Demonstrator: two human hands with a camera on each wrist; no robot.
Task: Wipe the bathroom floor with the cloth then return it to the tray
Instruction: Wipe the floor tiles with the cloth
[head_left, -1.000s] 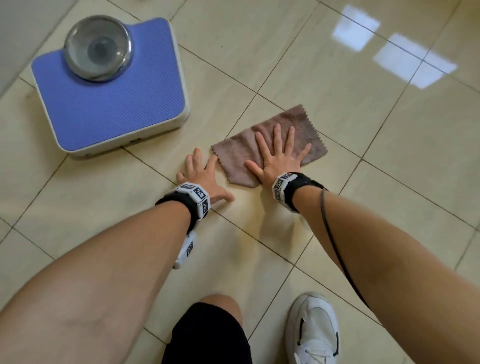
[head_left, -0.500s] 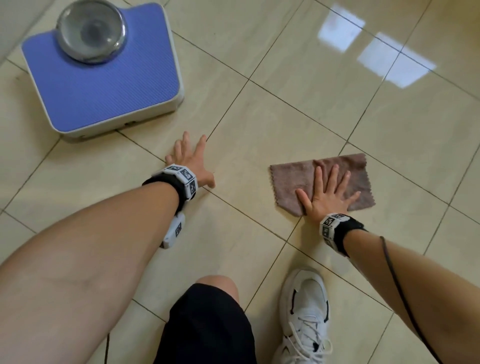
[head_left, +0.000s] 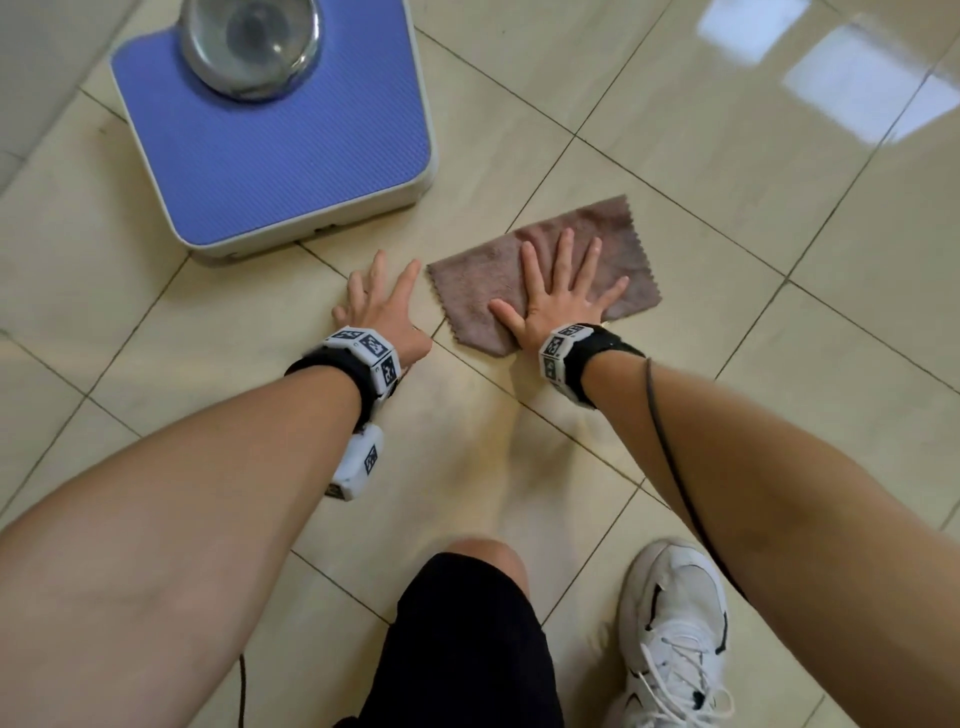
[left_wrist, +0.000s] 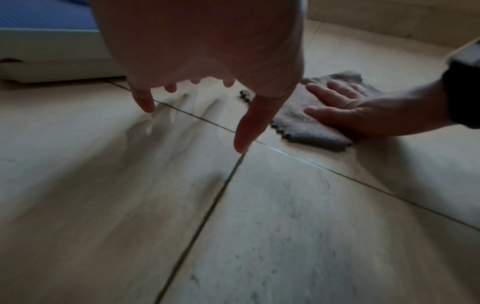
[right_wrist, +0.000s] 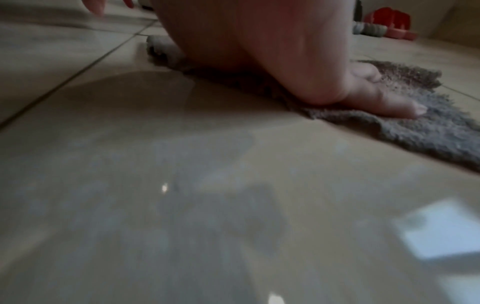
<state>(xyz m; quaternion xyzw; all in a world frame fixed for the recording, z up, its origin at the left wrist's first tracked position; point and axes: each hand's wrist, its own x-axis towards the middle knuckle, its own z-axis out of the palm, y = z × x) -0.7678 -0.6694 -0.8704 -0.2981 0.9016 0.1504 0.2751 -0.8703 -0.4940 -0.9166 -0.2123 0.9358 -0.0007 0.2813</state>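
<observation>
A brown cloth (head_left: 478, 283) with zigzag edges lies flat on the beige tiled floor (head_left: 675, 171). My right hand (head_left: 558, 296) presses flat on it, fingers spread and straight. The same cloth (left_wrist: 298, 121) shows under that hand (left_wrist: 345, 111) in the left wrist view, and the cloth (right_wrist: 415, 131) fills the right side of the right wrist view. My left hand (head_left: 382, 304) rests open on the bare tile just left of the cloth, fingertips (left_wrist: 242, 144) touching the floor. No tray is in view.
A blue bathroom scale (head_left: 270, 130) with a round dial stands on the floor at the far left, close to my left hand. My knee (head_left: 483, 561) and white shoe (head_left: 675, 634) are near the bottom. Red and grey objects (right_wrist: 384, 24) sit far off by the wall.
My right hand has slid the cloth back to the left and away from me, close to the left hand again. The left hand stays planted on the tile.
</observation>
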